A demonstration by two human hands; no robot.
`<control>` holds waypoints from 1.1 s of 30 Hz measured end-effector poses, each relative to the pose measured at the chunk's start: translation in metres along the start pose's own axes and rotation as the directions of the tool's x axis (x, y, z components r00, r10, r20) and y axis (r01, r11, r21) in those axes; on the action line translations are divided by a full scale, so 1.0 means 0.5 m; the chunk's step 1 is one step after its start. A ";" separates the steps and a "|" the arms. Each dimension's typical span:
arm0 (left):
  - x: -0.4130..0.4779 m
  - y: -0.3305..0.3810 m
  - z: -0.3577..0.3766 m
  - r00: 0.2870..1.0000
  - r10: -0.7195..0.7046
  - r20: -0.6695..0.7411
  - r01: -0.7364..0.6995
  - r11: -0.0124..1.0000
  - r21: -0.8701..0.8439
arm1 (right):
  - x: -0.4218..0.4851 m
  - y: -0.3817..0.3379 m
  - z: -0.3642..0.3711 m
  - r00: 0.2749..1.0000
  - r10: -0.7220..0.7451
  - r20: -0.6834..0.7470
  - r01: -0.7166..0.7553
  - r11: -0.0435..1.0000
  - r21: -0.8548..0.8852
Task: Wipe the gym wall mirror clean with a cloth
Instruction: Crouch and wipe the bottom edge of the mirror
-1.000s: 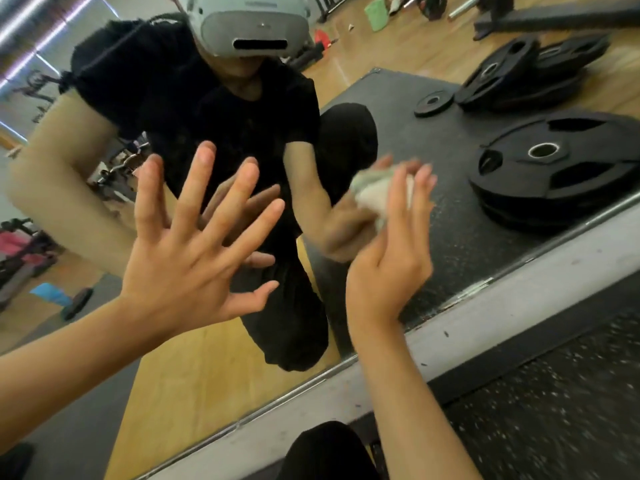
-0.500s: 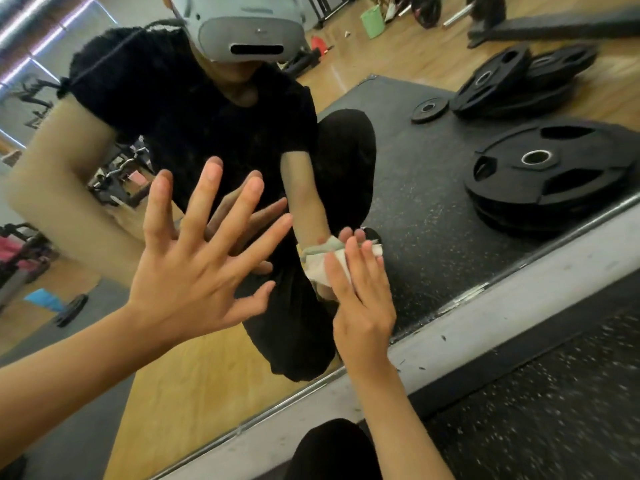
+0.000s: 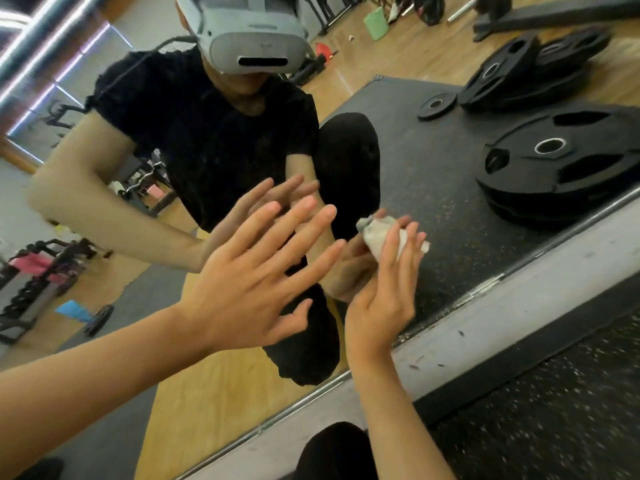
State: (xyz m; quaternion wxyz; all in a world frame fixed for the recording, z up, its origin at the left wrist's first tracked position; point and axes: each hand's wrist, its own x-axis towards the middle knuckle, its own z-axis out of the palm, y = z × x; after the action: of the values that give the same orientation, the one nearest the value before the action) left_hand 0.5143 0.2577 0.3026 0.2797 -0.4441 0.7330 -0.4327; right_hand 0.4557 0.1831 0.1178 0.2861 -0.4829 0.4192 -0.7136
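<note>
The right hand [image 3: 384, 296] is up at the mirror [image 3: 433, 174], fingers stretched out nearly straight, pressing a bunched pale cloth [image 3: 375, 233] flat against the glass. The cloth sits low on the mirror, just above the bottom edge, wadded under those fingers with a crumpled end poking out to the upper left and a bit showing past the fingertips on the right. The thumb is hidden behind the hand, so its part in the hold cannot be told. The left hand [image 3: 242, 289] is held up just beside it, wide open, all fingers spread and straight, holding nothing; its palm faces the glass, and whether the fingertips actually touch the mirror cannot be told. Both hands meet their own reflections in the glass, along with the person's black shirt and a grey headset [image 3: 249, 32]. Off to the right, the mirror reflects a stack of black weight plates [image 3: 561, 168] lying on a dark mat. Below the glass runs a grey ledge [image 3: 519, 313], and beneath that a speckled black rubber floor [image 3: 554, 410].
</note>
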 end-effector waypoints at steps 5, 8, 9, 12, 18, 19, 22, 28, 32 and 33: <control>0.035 0.042 0.040 0.997 0.034 0.070 -0.036 0.999 0.033 | -0.125 0.069 -0.053 0.970 -0.040 0.240 0.053 0.997 -0.049; 0.044 0.057 0.062 0.996 0.024 0.090 -0.039 0.985 0.168 | -0.063 0.069 -0.061 0.980 -0.029 0.195 0.025 0.999 0.026; 0.045 0.059 0.066 0.996 0.015 0.085 -0.031 0.981 0.192 | -0.016 0.058 -0.058 0.992 -0.009 0.127 0.001 0.998 0.058; 0.052 0.060 0.065 0.996 0.006 0.088 -0.022 0.984 0.176 | 0.188 0.032 -0.036 0.997 0.019 -0.081 -0.010 0.994 0.108; 0.044 0.065 0.074 0.999 -0.002 0.040 -0.006 0.980 0.200 | 0.137 0.021 -0.015 0.996 0.029 -0.082 -0.025 0.998 0.050; 0.045 0.065 0.073 0.999 -0.001 0.045 -0.008 0.980 0.197 | 0.055 0.034 -0.025 0.998 0.053 -0.022 -0.052 0.998 0.031; 0.047 0.063 0.073 0.997 0.013 0.073 -0.029 0.976 0.217 | -0.137 0.049 -0.047 0.980 0.166 0.112 -0.163 0.986 -0.040; 0.046 0.063 0.076 0.999 0.015 0.051 -0.026 0.973 0.231 | 0.084 0.081 -0.062 0.962 0.267 -0.063 -0.264 0.963 0.047; 0.046 0.062 0.077 0.999 0.011 0.040 -0.019 0.977 0.214 | 0.274 0.132 -0.063 0.910 0.339 -0.237 -0.348 0.937 0.005; 0.044 0.062 0.076 0.999 0.010 0.043 -0.018 0.979 0.204 | 0.244 0.127 -0.059 0.917 0.322 -0.235 -0.331 0.944 0.004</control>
State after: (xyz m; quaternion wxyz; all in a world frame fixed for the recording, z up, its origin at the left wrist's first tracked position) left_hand 0.5220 0.2303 0.2568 0.3420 -0.4168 0.6819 -0.4943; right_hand 0.3836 0.0625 0.1117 0.3413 -0.3242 0.5374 -0.6997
